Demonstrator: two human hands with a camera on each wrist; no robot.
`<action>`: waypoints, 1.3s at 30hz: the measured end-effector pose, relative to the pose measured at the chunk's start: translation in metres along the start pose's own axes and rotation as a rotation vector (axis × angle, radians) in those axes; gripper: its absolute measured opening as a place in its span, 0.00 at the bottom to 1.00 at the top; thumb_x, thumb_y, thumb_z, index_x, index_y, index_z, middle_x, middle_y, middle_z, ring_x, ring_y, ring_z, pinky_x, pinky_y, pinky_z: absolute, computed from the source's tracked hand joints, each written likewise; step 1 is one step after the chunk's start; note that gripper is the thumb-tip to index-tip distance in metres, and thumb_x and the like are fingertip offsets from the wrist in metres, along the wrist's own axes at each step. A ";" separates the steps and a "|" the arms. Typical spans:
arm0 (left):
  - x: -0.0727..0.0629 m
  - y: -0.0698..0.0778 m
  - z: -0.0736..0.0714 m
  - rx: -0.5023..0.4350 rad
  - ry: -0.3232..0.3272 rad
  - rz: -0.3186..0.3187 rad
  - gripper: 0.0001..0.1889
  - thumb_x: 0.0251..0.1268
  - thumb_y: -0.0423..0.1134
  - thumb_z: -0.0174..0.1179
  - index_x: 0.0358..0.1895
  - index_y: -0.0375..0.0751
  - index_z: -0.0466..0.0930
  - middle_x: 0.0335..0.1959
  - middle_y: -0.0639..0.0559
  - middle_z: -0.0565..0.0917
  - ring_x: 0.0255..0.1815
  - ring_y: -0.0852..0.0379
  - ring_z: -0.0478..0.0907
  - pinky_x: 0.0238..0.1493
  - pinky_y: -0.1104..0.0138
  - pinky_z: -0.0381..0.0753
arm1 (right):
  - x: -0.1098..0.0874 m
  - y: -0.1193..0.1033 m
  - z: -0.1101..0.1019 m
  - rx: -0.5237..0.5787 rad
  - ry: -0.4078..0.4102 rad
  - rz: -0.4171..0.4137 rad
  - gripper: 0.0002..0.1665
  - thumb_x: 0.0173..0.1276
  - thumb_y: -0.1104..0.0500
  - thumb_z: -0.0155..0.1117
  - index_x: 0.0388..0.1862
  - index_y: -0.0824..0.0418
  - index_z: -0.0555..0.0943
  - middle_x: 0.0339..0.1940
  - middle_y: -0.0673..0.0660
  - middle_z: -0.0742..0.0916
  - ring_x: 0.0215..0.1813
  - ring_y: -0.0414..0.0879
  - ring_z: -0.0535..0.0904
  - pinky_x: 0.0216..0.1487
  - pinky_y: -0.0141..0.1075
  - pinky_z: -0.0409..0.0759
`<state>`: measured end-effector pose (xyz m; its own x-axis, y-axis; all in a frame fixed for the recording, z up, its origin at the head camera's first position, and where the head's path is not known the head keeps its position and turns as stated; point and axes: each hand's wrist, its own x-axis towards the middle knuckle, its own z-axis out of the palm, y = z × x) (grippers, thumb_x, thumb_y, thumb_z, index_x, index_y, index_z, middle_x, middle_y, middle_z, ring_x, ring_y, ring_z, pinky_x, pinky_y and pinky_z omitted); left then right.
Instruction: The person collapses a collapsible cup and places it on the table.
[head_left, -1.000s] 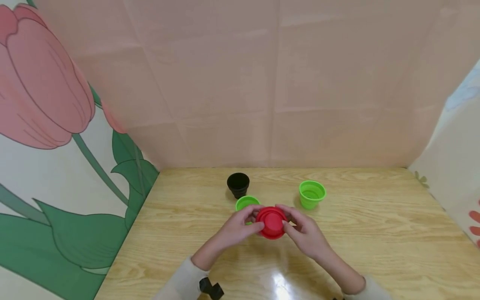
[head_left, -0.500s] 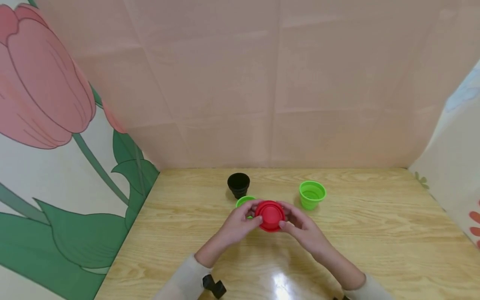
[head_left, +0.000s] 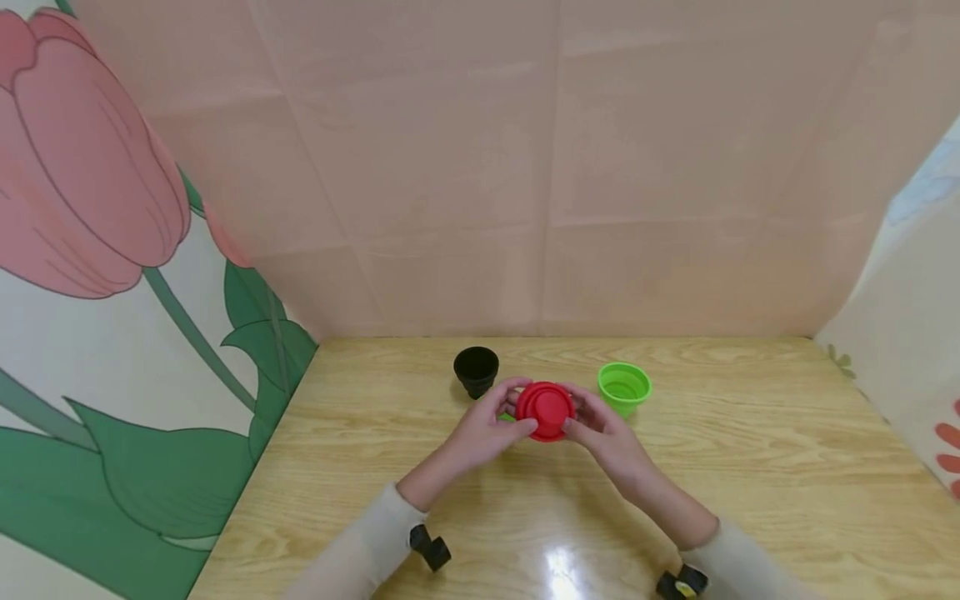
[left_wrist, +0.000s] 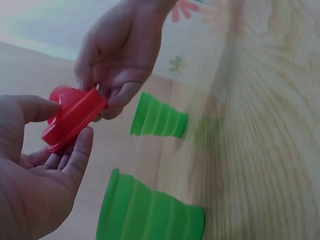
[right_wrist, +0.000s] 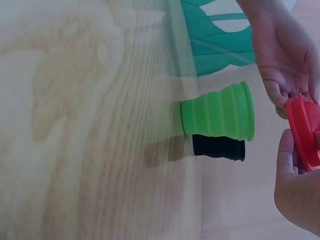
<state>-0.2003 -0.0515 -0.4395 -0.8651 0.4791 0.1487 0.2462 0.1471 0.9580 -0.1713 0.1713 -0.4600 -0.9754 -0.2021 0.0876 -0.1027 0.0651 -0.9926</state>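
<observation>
Held up over the table between both hands is a red collapsible cup (head_left: 546, 411), squashed flat, its stepped round face toward the head camera. My left hand (head_left: 483, 429) pinches its left edge, thumb on the near face and fingers behind. On the opposite edge my right hand (head_left: 611, 437) grips it the same way. Just beyond the hands stands a green collapsible cup (right_wrist: 220, 111), almost wholly hidden in the head view. Another green cup (head_left: 625, 386) stands upright and extended behind my right hand. A black cup (head_left: 476, 369) is upright behind my left hand.
The wooden table (head_left: 360, 417) runs back to a pinkish cloth backdrop (head_left: 555, 183). A panel with a large painted tulip (head_left: 97, 167) borders the left side, and a pale panel (head_left: 900, 333) the right. Dark camera mounts (head_left: 430, 548) sit on the wrists.
Both hands have carried the red cup farther from the body, so it now hides most of the near green cup. The standing cups have stayed in place.
</observation>
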 end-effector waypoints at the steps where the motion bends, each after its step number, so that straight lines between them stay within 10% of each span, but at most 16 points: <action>1: 0.002 0.000 -0.001 0.009 -0.006 -0.004 0.29 0.70 0.36 0.65 0.71 0.41 0.68 0.48 0.49 0.81 0.46 0.57 0.78 0.43 0.70 0.85 | 0.002 0.000 0.000 -0.002 0.004 -0.001 0.32 0.74 0.64 0.61 0.75 0.62 0.67 0.60 0.62 0.81 0.56 0.40 0.80 0.55 0.34 0.83; 25: 0.025 -0.001 0.001 0.145 0.124 0.000 0.28 0.67 0.33 0.65 0.69 0.45 0.70 0.48 0.51 0.80 0.44 0.60 0.77 0.43 0.70 0.83 | 0.027 0.006 0.003 0.058 0.095 -0.117 0.32 0.73 0.66 0.63 0.74 0.67 0.68 0.50 0.47 0.84 0.52 0.39 0.80 0.52 0.29 0.82; 39: 0.028 0.001 -0.010 -0.002 0.098 -0.005 0.15 0.75 0.37 0.58 0.60 0.37 0.74 0.48 0.44 0.79 0.45 0.54 0.79 0.49 0.52 0.87 | 0.030 -0.005 -0.011 0.053 0.004 -0.067 0.29 0.74 0.61 0.64 0.71 0.66 0.70 0.50 0.49 0.84 0.53 0.41 0.81 0.55 0.30 0.82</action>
<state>-0.2284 -0.0464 -0.4321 -0.9050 0.3913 0.1672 0.2410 0.1477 0.9592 -0.2017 0.1757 -0.4512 -0.9676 -0.2001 0.1541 -0.1571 -0.0006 -0.9876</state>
